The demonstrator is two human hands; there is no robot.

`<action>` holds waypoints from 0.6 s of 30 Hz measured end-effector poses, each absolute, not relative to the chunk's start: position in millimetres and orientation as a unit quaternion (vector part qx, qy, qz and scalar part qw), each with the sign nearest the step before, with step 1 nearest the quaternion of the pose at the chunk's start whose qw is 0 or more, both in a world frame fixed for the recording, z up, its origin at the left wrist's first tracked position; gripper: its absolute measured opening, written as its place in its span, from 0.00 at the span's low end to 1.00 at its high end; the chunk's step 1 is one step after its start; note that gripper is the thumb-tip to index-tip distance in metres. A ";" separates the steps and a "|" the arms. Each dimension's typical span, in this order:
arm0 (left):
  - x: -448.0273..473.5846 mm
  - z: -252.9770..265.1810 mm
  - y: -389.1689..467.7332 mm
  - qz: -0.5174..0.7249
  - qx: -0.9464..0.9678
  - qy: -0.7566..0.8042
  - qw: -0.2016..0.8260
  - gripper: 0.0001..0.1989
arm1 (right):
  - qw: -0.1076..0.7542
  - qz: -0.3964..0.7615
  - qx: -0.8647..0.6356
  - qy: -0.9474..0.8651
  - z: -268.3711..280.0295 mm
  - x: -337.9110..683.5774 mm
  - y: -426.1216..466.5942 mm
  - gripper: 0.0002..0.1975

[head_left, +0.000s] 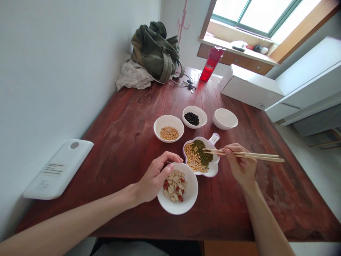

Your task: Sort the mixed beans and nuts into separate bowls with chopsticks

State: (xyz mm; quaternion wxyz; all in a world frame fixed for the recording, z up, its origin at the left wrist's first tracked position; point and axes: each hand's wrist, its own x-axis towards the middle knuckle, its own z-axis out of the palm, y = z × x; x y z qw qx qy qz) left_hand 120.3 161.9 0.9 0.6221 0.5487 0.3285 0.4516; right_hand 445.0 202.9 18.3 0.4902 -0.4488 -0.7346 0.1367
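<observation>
Nearest, round white bowl of pale and red peanuts (178, 193), rim gripped by left hand (154, 179). Just behind, touching it, flower-shaped white dish of yellow and green beans (201, 157). Right hand (239, 164) closed around wooden chopsticks (243, 155), tips over that dish. Farther back, three small white bowls (195, 119) on dark red wooden table (128, 128).
</observation>
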 end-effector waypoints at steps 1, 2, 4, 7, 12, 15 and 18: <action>120.3 1.0 162.0 0.452 0.549 0.328 0.622 0.14 | 0.500 0.143 -0.449 -0.727 18.4 445.4 203.1 0.08; 120.4 1.0 162.1 0.451 0.550 0.327 0.622 0.13 | 0.511 0.152 -0.450 -0.717 18.7 445.5 203.2 0.07; 120.5 1.3 162.2 0.451 0.551 0.327 0.621 0.13 | 0.535 0.167 -0.458 -0.690 19.8 445.4 203.2 0.07; 120.5 1.8 162.2 0.452 0.551 0.327 0.621 0.13 | 0.560 0.184 -0.482 -0.648 21.7 445.3 203.3 0.09; 120.2 1.7 161.7 0.451 0.552 0.330 0.619 0.13 | 0.615 0.294 -0.456 -0.572 21.6 443.7 205.0 0.09; 120.5 1.5 161.3 0.450 0.549 0.331 0.622 0.13 | 0.633 0.366 -0.400 -0.552 21.8 435.5 201.5 0.09; 121.1 1.9 161.4 0.451 0.552 0.332 0.618 0.14 | 0.615 0.436 -0.345 -0.559 22.5 422.3 191.1 0.10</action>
